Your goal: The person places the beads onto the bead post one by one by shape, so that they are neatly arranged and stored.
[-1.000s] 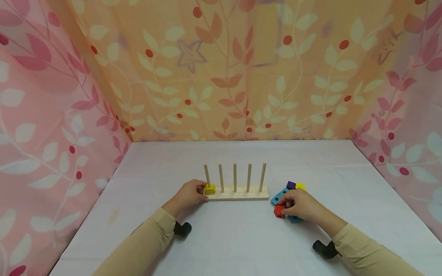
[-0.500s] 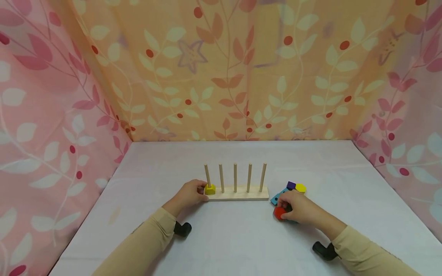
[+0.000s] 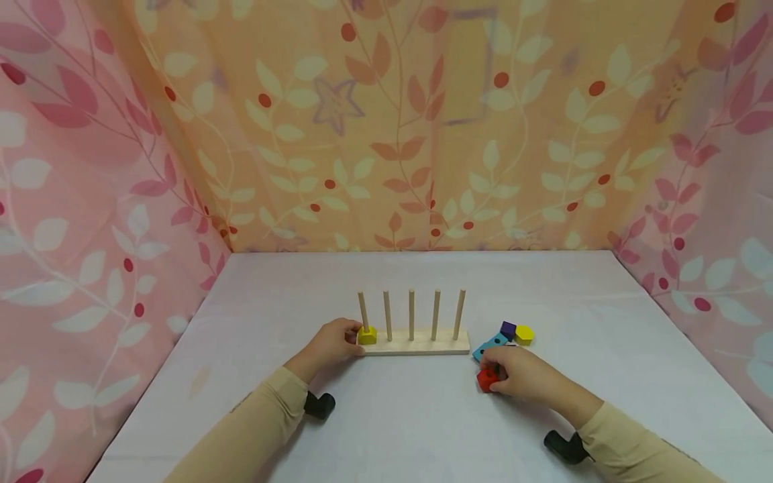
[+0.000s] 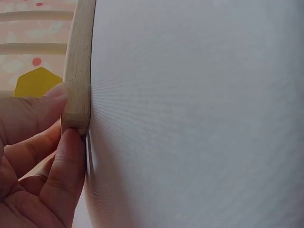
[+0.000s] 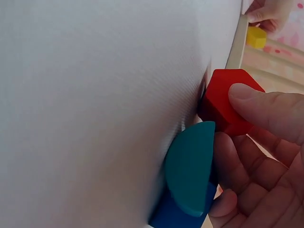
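A wooden peg board [image 3: 417,344] with several upright pegs stands mid-table. On its leftmost peg sits a yellow hexagonal block [image 3: 366,337]. My left hand [image 3: 329,347] grips the board's left end, the thumb against the long edge of the wood [image 4: 79,71] and a finger at its end. To the right of the board, my right hand [image 3: 531,377] pinches a red hexagonal block [image 5: 227,102], its thumb over one face. Close under that hand, a teal half-round block [image 5: 190,166] and a blue block [image 5: 173,211] lie beside the curled fingers.
Beyond the right hand lie a light-blue block with dark holes [image 3: 490,346], a purple block [image 3: 508,330] and a second yellow hexagonal block [image 3: 525,335]. A white cloth [image 3: 386,429] covers the table. Patterned curtains [image 3: 398,134] enclose the back and sides.
My right hand has drawn the red block slightly left and toward me, and the block has turned in its fingers. The left hand keeps its hold on the board. The head view has shifted slightly.
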The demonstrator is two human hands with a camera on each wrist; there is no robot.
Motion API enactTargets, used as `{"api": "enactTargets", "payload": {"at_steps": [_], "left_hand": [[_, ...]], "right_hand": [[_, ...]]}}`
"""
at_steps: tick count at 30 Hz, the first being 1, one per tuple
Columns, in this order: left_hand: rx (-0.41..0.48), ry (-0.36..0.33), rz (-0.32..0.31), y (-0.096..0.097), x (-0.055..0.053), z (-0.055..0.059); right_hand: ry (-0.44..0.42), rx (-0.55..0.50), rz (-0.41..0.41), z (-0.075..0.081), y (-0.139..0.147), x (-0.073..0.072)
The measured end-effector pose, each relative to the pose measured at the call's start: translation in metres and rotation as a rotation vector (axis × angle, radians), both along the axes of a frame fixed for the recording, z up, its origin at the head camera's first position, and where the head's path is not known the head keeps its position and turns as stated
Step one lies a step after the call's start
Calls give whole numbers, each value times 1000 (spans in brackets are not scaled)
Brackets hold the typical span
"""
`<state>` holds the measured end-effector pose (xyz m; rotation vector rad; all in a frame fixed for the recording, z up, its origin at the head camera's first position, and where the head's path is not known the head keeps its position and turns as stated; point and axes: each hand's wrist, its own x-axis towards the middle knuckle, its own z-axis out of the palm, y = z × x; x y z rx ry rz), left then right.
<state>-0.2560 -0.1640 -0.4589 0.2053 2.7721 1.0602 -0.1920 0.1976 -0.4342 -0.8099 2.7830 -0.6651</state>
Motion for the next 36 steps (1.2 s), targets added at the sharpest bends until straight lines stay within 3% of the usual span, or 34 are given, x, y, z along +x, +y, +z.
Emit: {"api": "enactTargets", "payload": {"at_steps": [6,17,25,36], "left_hand": [[-4,1,-2,1,1,1],[-10,-6,-11,0,-3,5],[-7,-1,-7,0,-2,5],[-8,3,-12,0,0,3]], "right_hand": [[-31,-8,-31,4,-2,-1],[-95,-280,-162,39,-7,-13],[-10,-324,-177,56,-17,-22],[33,-458,-136,86,-50,-24]]}}
